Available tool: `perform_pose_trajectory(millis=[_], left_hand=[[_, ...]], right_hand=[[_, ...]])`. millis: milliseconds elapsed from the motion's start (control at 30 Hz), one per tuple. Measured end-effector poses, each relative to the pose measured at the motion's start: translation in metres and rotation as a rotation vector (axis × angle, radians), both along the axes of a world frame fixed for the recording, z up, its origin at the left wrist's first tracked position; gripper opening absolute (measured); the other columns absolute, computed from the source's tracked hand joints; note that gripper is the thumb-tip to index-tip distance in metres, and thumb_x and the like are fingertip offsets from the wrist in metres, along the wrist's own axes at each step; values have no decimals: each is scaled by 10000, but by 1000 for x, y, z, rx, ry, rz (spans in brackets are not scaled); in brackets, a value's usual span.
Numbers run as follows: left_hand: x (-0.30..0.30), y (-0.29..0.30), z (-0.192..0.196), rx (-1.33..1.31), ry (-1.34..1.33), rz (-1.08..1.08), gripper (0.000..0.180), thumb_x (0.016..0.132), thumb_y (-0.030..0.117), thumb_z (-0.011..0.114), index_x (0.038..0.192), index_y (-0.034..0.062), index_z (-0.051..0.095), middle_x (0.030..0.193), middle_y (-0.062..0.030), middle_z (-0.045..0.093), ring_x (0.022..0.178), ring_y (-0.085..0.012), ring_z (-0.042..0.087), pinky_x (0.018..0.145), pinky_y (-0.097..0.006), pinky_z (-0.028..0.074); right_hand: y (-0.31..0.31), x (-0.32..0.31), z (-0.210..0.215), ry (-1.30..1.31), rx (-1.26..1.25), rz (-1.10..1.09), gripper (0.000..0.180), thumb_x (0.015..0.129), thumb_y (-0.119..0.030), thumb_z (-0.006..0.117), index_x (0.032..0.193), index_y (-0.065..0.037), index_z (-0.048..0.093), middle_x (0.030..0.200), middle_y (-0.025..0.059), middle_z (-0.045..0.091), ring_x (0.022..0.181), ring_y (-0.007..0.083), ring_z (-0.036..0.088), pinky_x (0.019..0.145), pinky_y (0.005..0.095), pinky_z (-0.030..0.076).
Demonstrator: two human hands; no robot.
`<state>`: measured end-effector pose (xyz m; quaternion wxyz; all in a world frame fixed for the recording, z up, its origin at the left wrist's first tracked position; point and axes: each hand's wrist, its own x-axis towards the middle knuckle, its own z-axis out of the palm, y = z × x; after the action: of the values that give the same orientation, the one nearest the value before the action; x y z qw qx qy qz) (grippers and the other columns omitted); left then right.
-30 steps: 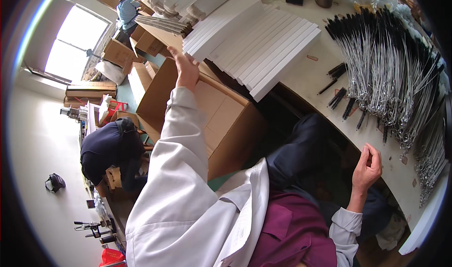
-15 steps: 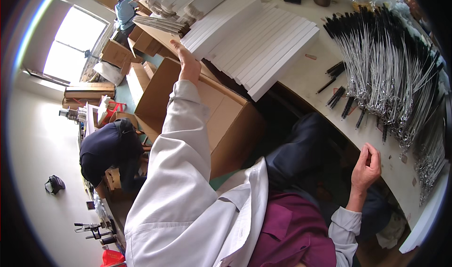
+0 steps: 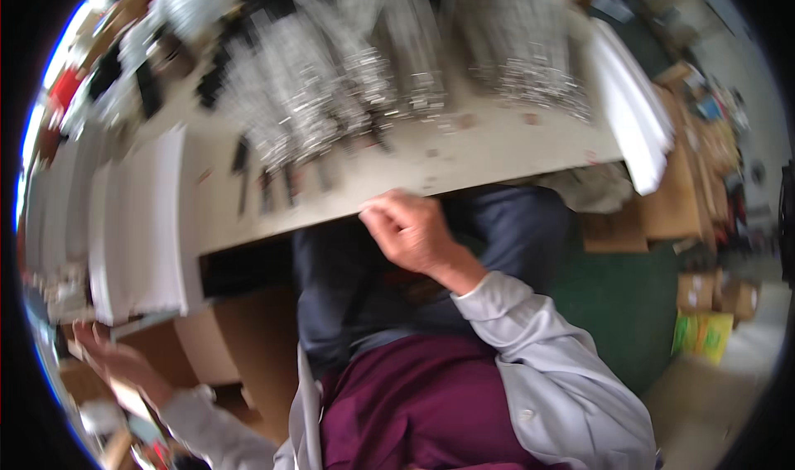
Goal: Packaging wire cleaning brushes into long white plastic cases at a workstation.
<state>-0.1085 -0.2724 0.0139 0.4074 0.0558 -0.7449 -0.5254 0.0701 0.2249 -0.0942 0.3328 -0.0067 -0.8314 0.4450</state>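
My left hand (image 3: 120, 362) is stretched out low on the left with its fingers apart, blurred by motion. It holds nothing and is nearest to the front ends of the long white boxes (image 3: 137, 230) lined up on the table. Just before the table's front edge, my right hand (image 3: 414, 234) is closed with its fingers curled in. No object shows in it. Beyond it lie dense bundles of wire-handled brushes (image 3: 306, 89), with black bristles and metal loops at the handle ends. Several short black brush pieces (image 3: 242, 172) lie along their near side.
An open cardboard box (image 3: 261, 346) stands below the table by my left leg. More brushes (image 3: 522, 39) lie farther right, beside a white strip-like piece (image 3: 629, 106) at the table's right end. A dark bottle (image 3: 170, 60) stands at the back left. Cartons (image 3: 716, 292) sit on the right.
The view has swung to the right, so the brushes now lie ahead and the white boxes at the left. My left hand is lower in view; my right hand is over my lap.
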Motion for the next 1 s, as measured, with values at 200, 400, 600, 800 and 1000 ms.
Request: perform_pose_trajectory(millis=[200, 400, 600, 800, 1000], left_hand=[[96, 205, -16, -739, 123, -452, 219, 1018, 58, 599, 1177, -57, 697, 1132, -172, 740, 1029, -280, 715, 955, -385, 546], [104, 323, -74, -629, 13, -928, 245, 873, -54, 679, 1117, -29, 685, 1133, -209, 725, 1032, -362, 717, 943, -413, 549], [78, 356, -114, -610, 118, -869, 226, 894, -38, 668, 1117, -9, 695, 1162, -167, 728, 1063, -322, 706, 952, -390, 542], [77, 365, -133, -478, -12, -877, 183, 953, -17, 637, 1128, -14, 691, 1140, -141, 730, 1036, -250, 696, 929, -333, 540], [77, 365, -136, -423, -30, -877, 178, 944, -14, 648, 1115, -13, 695, 1164, -149, 725, 1018, -249, 697, 887, -336, 556]], right_hand=[[49, 52, 26, 66, 76, -163, 67, 877, -48, 742, 923, -36, 695, 772, 100, 695, 627, 253, 673, 588, 332, 534], [211, 144, 31, -185, 476, -868, 280, 867, -110, 720, 1127, -30, 652, 1072, 180, 681, 1004, 330, 671, 865, 439, 543], [327, 215, 36, -696, 850, -1118, 575, 859, -138, 734, 1382, 20, 552, 1483, 200, 468, 1408, 350, 412, 1183, 458, 340], [366, 232, 22, -706, 935, -1149, 599, 838, -184, 787, 1361, 3, 563, 1450, 177, 506, 1367, 342, 455, 1150, 461, 361], [376, 236, 16, -678, 957, -1133, 587, 826, -165, 793, 1345, -2, 571, 1411, 162, 535, 1309, 345, 496, 1124, 463, 378]])
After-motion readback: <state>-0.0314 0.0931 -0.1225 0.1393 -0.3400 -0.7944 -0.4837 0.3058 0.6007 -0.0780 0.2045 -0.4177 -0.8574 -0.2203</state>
